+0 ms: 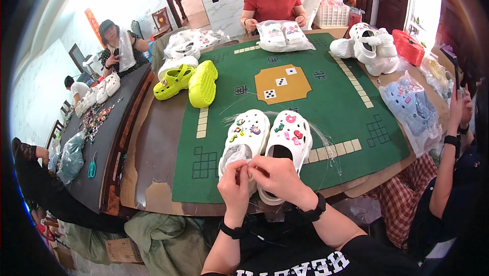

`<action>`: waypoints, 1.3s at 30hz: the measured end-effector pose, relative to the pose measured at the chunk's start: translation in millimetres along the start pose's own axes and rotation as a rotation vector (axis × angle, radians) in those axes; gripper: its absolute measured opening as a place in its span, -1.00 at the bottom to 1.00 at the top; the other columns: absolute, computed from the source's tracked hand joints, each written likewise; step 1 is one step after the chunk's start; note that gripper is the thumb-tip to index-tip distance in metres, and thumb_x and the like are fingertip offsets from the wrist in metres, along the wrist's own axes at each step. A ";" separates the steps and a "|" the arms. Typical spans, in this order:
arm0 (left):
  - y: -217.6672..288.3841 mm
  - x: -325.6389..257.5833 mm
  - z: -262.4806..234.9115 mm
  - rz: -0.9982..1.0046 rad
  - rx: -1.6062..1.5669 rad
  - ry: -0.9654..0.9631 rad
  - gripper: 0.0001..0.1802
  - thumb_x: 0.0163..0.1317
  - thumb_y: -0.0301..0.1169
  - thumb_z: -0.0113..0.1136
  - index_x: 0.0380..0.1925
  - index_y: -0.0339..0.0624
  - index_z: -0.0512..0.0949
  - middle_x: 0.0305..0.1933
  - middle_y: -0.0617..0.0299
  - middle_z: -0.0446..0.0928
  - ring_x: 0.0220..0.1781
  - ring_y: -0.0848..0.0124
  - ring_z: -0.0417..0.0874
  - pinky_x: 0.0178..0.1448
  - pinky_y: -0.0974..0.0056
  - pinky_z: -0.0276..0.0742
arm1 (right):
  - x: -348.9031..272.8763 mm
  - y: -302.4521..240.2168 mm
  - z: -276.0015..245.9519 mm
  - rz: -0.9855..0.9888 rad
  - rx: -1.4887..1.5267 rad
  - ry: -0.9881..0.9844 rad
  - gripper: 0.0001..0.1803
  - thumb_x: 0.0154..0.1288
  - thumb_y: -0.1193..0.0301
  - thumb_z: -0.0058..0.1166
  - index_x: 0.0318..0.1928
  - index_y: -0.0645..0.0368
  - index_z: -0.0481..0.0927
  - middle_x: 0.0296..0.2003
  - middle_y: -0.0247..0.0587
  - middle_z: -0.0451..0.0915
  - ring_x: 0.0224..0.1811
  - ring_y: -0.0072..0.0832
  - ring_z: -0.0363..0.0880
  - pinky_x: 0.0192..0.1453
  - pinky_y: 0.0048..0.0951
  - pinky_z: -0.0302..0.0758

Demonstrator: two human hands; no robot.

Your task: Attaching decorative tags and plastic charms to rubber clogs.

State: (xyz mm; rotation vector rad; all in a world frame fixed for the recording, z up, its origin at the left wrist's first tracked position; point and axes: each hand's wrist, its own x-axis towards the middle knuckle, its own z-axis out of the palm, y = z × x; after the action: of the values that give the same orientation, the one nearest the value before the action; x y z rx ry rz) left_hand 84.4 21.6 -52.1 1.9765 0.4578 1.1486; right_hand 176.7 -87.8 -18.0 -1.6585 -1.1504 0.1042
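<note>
Two white clogs [288, 134] with colourful charms on their toes lie side by side on a green table mat [239, 92], toes pointing away from me. Over the heel opening of the left clog, my left hand [235, 187] and my right hand [279, 175] meet, fingertips pinched together. Whatever they pinch is too small to make out. Clear plastic [237, 152] shows inside the left clog, just beyond my fingers. Thin clear strands [326, 146] spread over the mat around the pair.
Lime-green clogs [202, 83] stand at the far left, near white clogs [182, 51]. Across the table, a person in red holds a bagged white pair [285, 36]. More white clogs [374, 49], red twine [408, 47] and bagged blue clogs [410, 105] lie right. A dark side table [109, 128] bears charms and scissors [92, 168].
</note>
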 end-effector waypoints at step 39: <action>-18.9 -30.6 -227.0 -0.102 -0.254 1.032 -0.83 0.51 -0.37 -0.05 -0.13 -0.26 0.40 -0.43 0.41 0.18 -0.51 0.61 0.08 -0.40 0.46 0.06 | -12.3 -13.9 30.8 -0.161 -0.760 -0.133 -0.71 0.08 0.50 0.09 -0.13 0.08 0.51 -0.25 -0.14 0.44 -0.36 -0.30 0.65 -0.43 -0.33 0.58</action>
State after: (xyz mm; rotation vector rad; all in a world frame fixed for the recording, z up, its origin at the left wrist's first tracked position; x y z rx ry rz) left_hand -122.7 116.2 -20.6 1.0061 0.8541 1.9928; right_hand 143.9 -75.5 -26.0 -2.2238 -1.5337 -0.3757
